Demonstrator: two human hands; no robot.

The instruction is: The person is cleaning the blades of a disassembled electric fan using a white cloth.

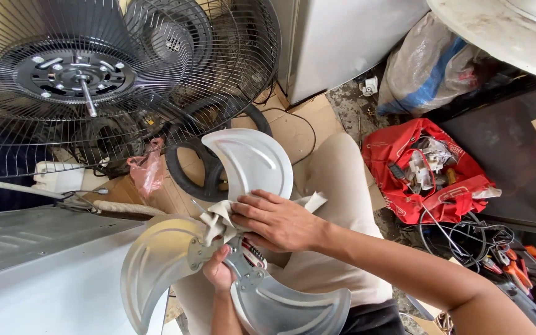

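A three-bladed metal fan blade [252,162] lies across my lap. My left hand [218,271] grips it from below at the hub. My right hand [275,221] presses a pale cloth [219,217] against the hub and the base of the upper blade. A wire fan guard [175,80] with its bare motor shaft [88,98] stands at the upper left, beyond the blade.
A grey metal housing [44,260] sits at the lower left. A black rubber ring [203,177] and a pink bag [147,170] lie on cardboard behind the blade. A red bag [398,155] of parts and loose wires [460,236] lie to the right.
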